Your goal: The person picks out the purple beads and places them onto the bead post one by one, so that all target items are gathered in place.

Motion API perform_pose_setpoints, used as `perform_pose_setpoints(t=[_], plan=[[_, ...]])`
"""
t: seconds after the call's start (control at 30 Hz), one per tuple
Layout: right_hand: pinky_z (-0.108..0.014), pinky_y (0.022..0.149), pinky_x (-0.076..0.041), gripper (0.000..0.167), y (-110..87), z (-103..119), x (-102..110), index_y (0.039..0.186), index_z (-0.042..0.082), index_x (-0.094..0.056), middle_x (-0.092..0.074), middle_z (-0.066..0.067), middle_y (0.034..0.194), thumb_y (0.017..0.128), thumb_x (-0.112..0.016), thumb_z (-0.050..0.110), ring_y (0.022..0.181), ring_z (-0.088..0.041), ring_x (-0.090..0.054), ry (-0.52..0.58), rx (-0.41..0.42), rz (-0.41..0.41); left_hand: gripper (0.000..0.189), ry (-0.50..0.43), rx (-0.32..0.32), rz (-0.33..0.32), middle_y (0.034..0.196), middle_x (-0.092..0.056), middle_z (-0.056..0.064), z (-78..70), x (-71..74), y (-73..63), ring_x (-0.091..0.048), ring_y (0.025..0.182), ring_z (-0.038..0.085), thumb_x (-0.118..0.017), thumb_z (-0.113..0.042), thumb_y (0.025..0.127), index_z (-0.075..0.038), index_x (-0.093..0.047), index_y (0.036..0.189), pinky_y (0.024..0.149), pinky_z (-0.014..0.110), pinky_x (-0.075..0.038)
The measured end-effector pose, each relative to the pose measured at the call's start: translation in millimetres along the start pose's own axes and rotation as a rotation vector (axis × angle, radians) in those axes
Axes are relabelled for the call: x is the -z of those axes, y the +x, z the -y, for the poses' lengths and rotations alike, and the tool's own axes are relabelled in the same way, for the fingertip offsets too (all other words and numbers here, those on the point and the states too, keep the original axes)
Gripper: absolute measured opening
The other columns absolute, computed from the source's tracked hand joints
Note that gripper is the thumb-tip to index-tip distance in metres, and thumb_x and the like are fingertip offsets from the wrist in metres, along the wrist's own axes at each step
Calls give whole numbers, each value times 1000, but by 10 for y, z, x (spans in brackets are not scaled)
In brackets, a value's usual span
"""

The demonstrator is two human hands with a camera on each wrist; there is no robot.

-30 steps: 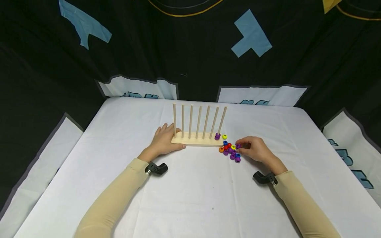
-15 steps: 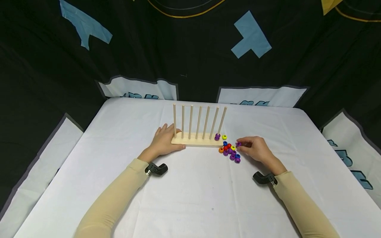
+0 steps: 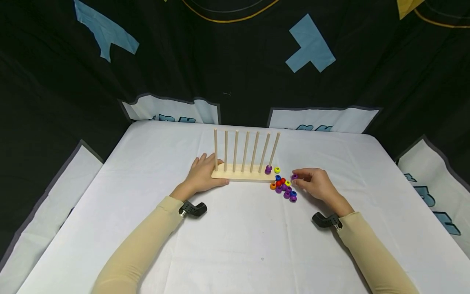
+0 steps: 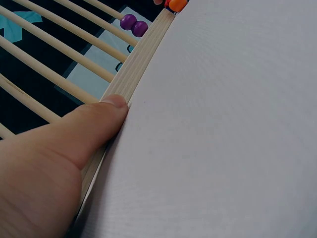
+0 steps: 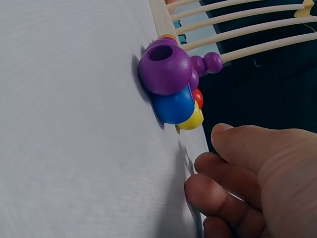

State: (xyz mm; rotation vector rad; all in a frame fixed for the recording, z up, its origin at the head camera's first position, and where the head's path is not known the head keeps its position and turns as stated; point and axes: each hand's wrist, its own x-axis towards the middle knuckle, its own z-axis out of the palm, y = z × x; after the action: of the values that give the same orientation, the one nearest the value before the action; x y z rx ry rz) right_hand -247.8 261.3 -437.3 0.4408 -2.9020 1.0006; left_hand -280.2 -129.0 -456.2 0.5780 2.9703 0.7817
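Observation:
A wooden peg rack (image 3: 242, 174) with several upright dowels stands mid-table. My left hand (image 3: 203, 173) grips its left end, the thumb (image 4: 106, 116) lying along the front edge and the other fingers partly hidden behind. On the rightmost dowel sit two purple beads (image 3: 268, 170). To the right of the rack, my right hand (image 3: 313, 181) pinches a purple bead (image 3: 295, 176) between thumb and fingertips; the right wrist view hides that bead. Just left of this hand lies a pile of loose beads (image 3: 284, 187) in purple, blue, red, yellow and orange.
One yellow bead (image 3: 277, 170) lies apart from the pile, beside the rack's right end. A white cloth covers the table (image 3: 235, 245). Behind it hangs a black curtain (image 3: 235, 61) with blue and white patches.
The purple bead in my right fingertips has shifted slightly up and away from the pile. My left hand and the rack have stayed where they were.

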Motion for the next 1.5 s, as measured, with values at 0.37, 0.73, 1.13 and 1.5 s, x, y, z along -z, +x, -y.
perform_pose_setpoints(t=[0.37,0.73,1.13,1.5], plan=[[-18,60,-51,32,34,38,-7,123,-2,-71,-76,-20,110,93,-72,11,76,-14,-69,34,-26,-2,77,0,-3,-4,164,-35,21,0,-4,-3,-17,154,53,-76,-56,82,-12,-57,141,124,69,-9],[-16,69,-51,31,108,93,-10,119,2,-75,-78,-16,110,91,-77,15,83,-19,-65,36,-21,-48,77,-1,4,1,165,-34,20,-7,3,-11,-17,155,52,-76,-56,81,-12,-57,142,124,68,-9],[-12,75,-54,31,145,146,-17,119,0,-72,-76,-19,112,90,-77,11,93,-28,-74,113,-29,-57,78,2,-1,-2,164,-35,20,-2,-2,1,-18,154,52,-76,-56,81,-11,-57,142,124,69,-10],[-14,75,-53,30,166,208,14,118,1,-74,-77,-18,110,91,-76,15,93,-27,-72,129,-17,-37,78,-2,2,-2,164,-35,20,-7,3,-6,-18,155,51,-76,-55,81,-11,-57,142,124,68,-9]])
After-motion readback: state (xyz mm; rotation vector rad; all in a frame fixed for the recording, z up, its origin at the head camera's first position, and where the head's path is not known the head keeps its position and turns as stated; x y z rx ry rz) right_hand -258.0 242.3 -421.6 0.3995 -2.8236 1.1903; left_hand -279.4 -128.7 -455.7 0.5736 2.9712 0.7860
